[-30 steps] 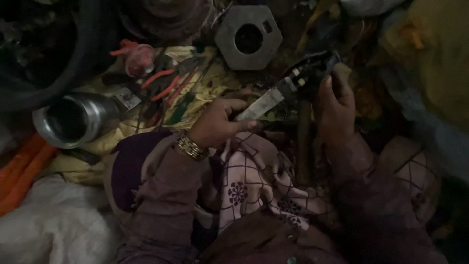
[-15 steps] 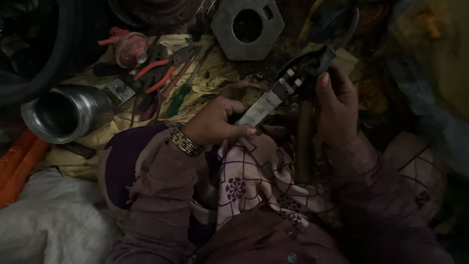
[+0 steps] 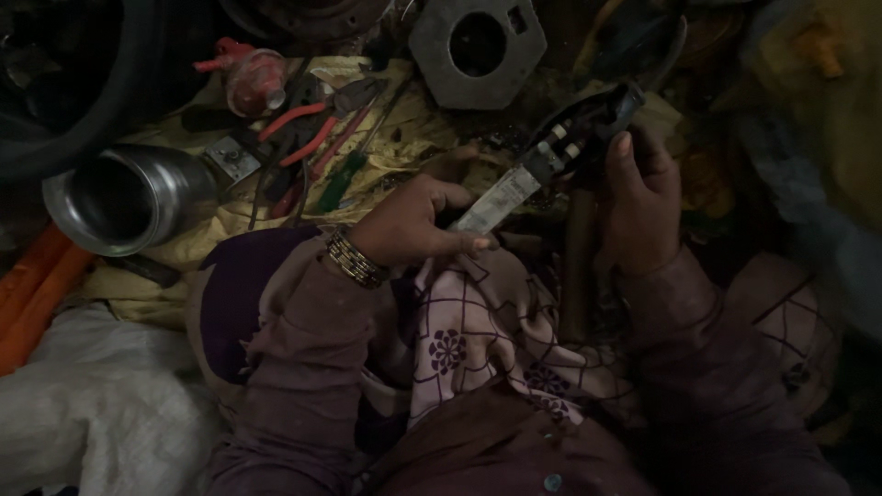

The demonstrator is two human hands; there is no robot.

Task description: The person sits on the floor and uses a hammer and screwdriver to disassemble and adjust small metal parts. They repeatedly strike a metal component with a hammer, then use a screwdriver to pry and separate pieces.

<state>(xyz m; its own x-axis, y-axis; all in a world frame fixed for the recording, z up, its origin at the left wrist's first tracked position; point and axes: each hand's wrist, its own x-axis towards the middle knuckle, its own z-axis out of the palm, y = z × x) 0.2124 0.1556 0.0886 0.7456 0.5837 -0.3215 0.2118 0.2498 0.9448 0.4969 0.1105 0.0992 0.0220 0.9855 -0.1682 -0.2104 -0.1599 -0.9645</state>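
The left hand point(image 3: 413, 220) is closed round the near end of a slim tool with a pale, silvery handle point(image 3: 501, 197), which slants up and to the right; its far end meets a dark part with small pale terminals point(image 3: 588, 124) held up in front of the person, above the lap and right of centre; the right hand point(image 3: 638, 207) grips that part from the right, thumb raised along its side, fingers wrapped behind it. Both hands are thus full — neither is open; the tool tip touches or sits just beside the terminals, though the dim light hides exactly how. Judged from this, the work on the part looks to be under way and unfinished, since the tool is applied and the part is held off the floor. Around them lies clutter on a yellow cloth point(image 3: 211, 243): red-handled pliers point(image 3: 308, 124) and a green-handled screwdriver point(image 3: 342, 179) to the far left, a shiny metal cylinder point(image 3: 129, 197) on its side at the left, a grey metal plate with a round hole point(image 3: 478, 46) far off — and a white sack point(image 3: 92, 418) at the near left.
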